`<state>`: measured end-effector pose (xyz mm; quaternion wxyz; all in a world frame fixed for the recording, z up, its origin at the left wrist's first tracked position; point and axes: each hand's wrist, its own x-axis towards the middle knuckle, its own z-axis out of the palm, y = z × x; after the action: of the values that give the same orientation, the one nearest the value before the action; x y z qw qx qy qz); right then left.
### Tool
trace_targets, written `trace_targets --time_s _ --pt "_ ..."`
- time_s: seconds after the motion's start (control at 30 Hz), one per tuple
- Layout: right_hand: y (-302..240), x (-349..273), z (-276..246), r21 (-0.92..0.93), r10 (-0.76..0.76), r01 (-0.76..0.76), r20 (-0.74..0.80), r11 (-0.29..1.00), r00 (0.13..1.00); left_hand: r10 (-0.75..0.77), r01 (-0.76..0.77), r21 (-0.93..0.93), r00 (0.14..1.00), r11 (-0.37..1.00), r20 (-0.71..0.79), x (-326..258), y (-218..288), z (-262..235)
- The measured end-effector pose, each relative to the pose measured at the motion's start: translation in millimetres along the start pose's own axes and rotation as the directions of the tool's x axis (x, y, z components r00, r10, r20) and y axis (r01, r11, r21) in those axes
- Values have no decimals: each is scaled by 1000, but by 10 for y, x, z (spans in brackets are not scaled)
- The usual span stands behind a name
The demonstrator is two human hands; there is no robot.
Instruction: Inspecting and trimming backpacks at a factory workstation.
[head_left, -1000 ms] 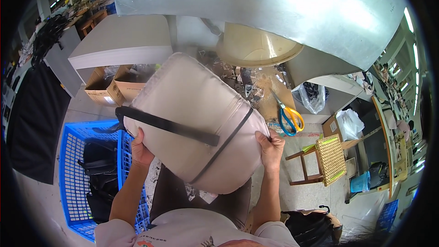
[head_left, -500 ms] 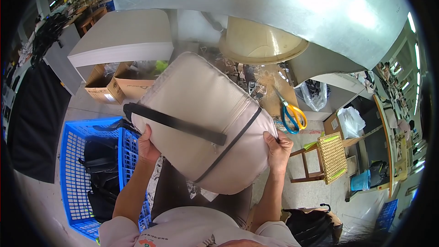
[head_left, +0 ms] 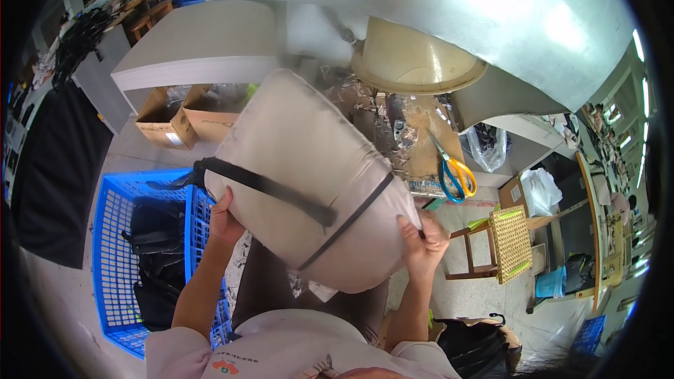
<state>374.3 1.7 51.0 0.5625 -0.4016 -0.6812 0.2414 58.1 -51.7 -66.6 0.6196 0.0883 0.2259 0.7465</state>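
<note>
Between both hands' fingers (head_left: 226, 205) sits the beige bag (head_left: 309, 175).

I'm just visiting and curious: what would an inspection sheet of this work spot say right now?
Surface: wooden bench, littered with scraps.
Job's things: beige bag with black straps, held up over the bench.
Clutter: scissors on the bench edge; cardboard boxes.
Hands: left hand and right hand each grip a bag edge.
Cables: nothing seen.
Surroundings: blue crate of dark bags on the left, small woven stool on the right.
</note>
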Motion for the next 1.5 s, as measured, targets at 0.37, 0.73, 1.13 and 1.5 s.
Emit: trace_targets --time_s 0.37,0.73,1.13,1.5 --pt "-599 -728 1069 244 -839 831 371 501 397 265 -421 -151 771 895 -579 -1101 -88 -829" --pt "-698 -1322 1569 389 -885 862 446 324 132 417 -720 -24 428 693 -802 -1563 -40 -1285" --pt "-678 -1593 1843 467 -860 845 510 260 -18 470 -808 122 206 577 -858 -1765 -19 -1589" --pt "-732 -1682 1954 512 -842 813 537 277 -51 526 -829 273 30 488 -850 -2000 36 -1758"
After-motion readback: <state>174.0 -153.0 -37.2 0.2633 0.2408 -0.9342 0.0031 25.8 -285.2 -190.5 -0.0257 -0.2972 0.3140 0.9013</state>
